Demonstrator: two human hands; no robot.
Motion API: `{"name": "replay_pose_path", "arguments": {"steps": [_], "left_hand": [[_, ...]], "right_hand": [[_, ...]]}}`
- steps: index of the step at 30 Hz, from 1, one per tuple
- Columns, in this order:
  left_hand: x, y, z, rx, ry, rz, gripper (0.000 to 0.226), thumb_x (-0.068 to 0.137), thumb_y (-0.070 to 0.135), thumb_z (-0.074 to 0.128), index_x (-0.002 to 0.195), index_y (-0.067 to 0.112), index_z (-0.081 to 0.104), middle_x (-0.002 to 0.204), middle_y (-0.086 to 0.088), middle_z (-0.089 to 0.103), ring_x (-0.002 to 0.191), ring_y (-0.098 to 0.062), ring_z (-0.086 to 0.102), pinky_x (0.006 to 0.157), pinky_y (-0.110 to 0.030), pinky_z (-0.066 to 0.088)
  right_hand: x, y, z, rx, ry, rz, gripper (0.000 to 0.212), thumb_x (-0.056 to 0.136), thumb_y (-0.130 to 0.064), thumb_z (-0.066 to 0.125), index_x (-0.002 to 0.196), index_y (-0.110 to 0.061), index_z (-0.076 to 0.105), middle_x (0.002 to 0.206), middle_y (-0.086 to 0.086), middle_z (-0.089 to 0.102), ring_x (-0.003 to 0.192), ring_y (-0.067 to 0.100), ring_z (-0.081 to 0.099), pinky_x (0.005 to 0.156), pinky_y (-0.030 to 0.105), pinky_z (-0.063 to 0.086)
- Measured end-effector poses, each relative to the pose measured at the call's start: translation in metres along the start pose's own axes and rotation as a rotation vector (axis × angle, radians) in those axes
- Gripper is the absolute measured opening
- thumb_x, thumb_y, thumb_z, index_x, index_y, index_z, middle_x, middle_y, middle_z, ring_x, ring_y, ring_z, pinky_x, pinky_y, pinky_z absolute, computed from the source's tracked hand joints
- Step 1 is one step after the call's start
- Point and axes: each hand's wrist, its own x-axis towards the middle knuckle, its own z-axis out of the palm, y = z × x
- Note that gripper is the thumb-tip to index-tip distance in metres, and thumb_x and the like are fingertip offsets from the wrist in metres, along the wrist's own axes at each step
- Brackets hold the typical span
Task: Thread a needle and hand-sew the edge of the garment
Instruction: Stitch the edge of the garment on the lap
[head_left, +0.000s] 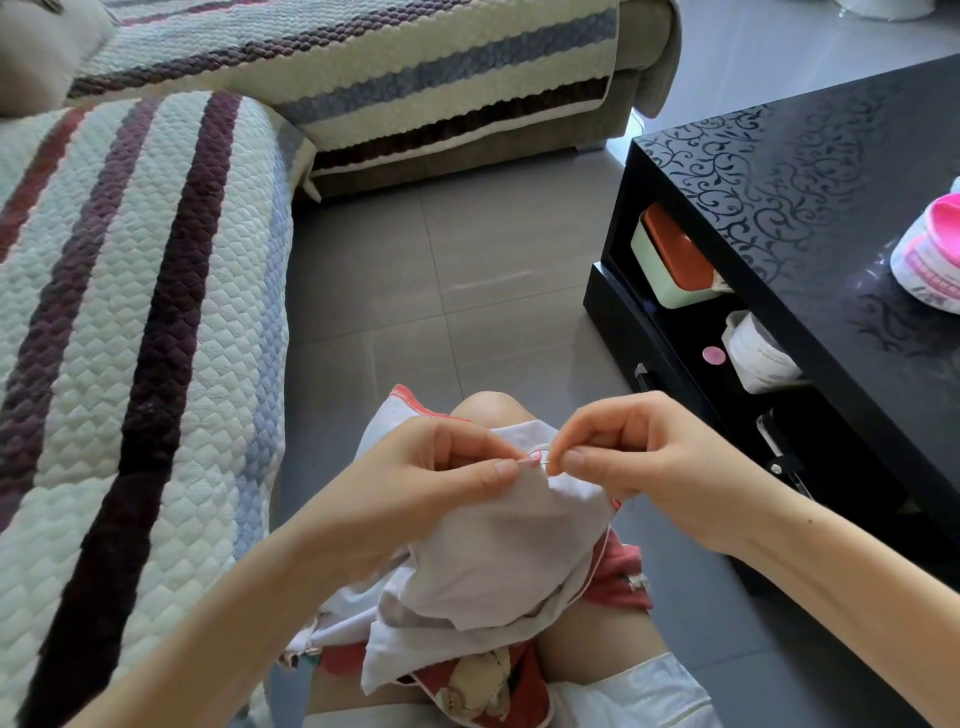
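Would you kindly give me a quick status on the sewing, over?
Left hand pinching garment edge. Right hand pinching needle, red thread looped at the fabric. Nothing blocking the hands.

A home living room: a sofa with a striped quilted cover, a black coffee table, tiled floor.

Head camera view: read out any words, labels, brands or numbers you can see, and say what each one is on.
No text here can be read.
Pink and white item on the black table: pink lettering on its side, too blurred to read.
White container on the table's lower shelf: faint printed lines, too small to read.
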Motion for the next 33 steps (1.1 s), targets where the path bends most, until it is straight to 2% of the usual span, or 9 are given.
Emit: {"name": "replay_pose_path", "arguments": {"steps": [7, 13, 15, 19, 23, 26, 29, 31, 33], "left_hand": [[0.001, 0.002, 0.002, -0.033, -0.039, -0.017, 0.019, 0.079, 0.030, 0.065, 0.079, 0.015, 0.076, 0.075, -0.006, 0.065, 0.072, -0.011, 0.057, 0.065, -0.022, 0.042], [0.006, 0.002, 0.009, -0.112, 0.089, -0.026, 0.016, 0.075, 0.029, 0.077, 0.062, 0.019, 0.074, 0.063, 0.002, 0.065, 0.062, -0.004, 0.059, 0.058, -0.015, 0.045], [0.005, 0.002, 0.009, -0.201, 0.110, -0.034, 0.012, 0.069, 0.026, 0.069, 0.062, 0.018, 0.075, 0.064, 0.002, 0.066, 0.062, -0.005, 0.061, 0.058, -0.015, 0.048], [0.004, 0.002, 0.009, -0.259, 0.140, -0.003, 0.012, 0.067, 0.026, 0.067, 0.064, 0.018, 0.076, 0.068, 0.002, 0.069, 0.065, -0.004, 0.063, 0.060, -0.015, 0.049], [0.009, -0.001, 0.011, -0.276, 0.145, 0.052, 0.025, 0.077, 0.015, 0.066, 0.079, -0.009, 0.069, 0.074, -0.005, 0.067, 0.069, -0.005, 0.065, 0.062, -0.015, 0.049], [0.010, -0.001, 0.010, -0.270, 0.140, 0.072, 0.023, 0.080, 0.010, 0.065, 0.083, -0.013, 0.068, 0.072, -0.003, 0.068, 0.067, -0.004, 0.065, 0.061, -0.014, 0.048], [0.011, 0.001, 0.008, -0.257, 0.142, 0.056, 0.018, 0.081, 0.009, 0.067, 0.083, -0.009, 0.070, 0.068, 0.002, 0.068, 0.064, -0.003, 0.063, 0.059, -0.013, 0.047], [0.014, 0.002, 0.006, -0.218, 0.145, 0.046, 0.017, 0.083, 0.008, 0.068, 0.083, -0.009, 0.070, 0.068, 0.001, 0.066, 0.065, -0.004, 0.061, 0.060, -0.012, 0.047], [0.015, 0.002, 0.005, -0.182, 0.129, 0.036, 0.018, 0.082, 0.013, 0.072, 0.083, -0.005, 0.071, 0.073, -0.004, 0.066, 0.070, -0.008, 0.061, 0.063, -0.014, 0.047]], "right_hand": [[0.001, 0.002, -0.002, 0.112, -0.079, 0.025, 0.014, 0.075, -0.012, 0.063, 0.069, -0.018, 0.073, 0.063, -0.001, 0.062, 0.052, 0.009, 0.036, 0.050, 0.020, 0.025], [0.003, 0.007, 0.002, 0.207, -0.154, 0.033, 0.011, 0.081, -0.020, 0.064, 0.080, -0.011, 0.057, 0.057, -0.003, 0.043, 0.050, 0.007, 0.034, 0.049, 0.018, 0.026], [0.003, 0.010, -0.001, 0.206, -0.141, 0.066, 0.019, 0.083, -0.022, 0.065, 0.081, -0.009, 0.052, 0.057, -0.003, 0.041, 0.051, 0.009, 0.031, 0.050, 0.022, 0.024], [0.003, 0.014, -0.006, 0.201, -0.055, 0.025, 0.013, 0.082, -0.013, 0.061, 0.071, -0.007, 0.057, 0.055, -0.001, 0.048, 0.050, 0.010, 0.038, 0.050, 0.019, 0.032], [0.007, 0.009, 0.004, 0.240, -0.028, -0.074, 0.012, 0.080, -0.008, 0.068, 0.073, 0.001, 0.064, 0.059, 0.006, 0.056, 0.053, 0.011, 0.049, 0.051, 0.016, 0.041], [0.009, 0.013, 0.003, 0.059, 0.094, -0.136, 0.019, 0.078, -0.021, 0.073, 0.081, -0.002, 0.071, 0.069, 0.008, 0.068, 0.064, 0.015, 0.062, 0.060, 0.022, 0.049], [0.007, 0.014, -0.002, -0.329, 0.193, -0.338, 0.028, 0.081, -0.043, 0.068, 0.100, -0.023, 0.071, 0.100, -0.008, 0.070, 0.097, 0.011, 0.065, 0.083, 0.019, 0.049], [0.009, 0.011, -0.001, -0.466, 0.203, -0.481, 0.024, 0.084, -0.040, 0.064, 0.099, -0.025, 0.072, 0.109, -0.012, 0.066, 0.109, 0.013, 0.059, 0.093, 0.021, 0.044], [0.014, 0.006, 0.003, -0.562, 0.240, -0.579, 0.020, 0.085, -0.035, 0.062, 0.089, -0.019, 0.073, 0.109, -0.009, 0.065, 0.107, 0.013, 0.058, 0.093, 0.028, 0.045]]}}
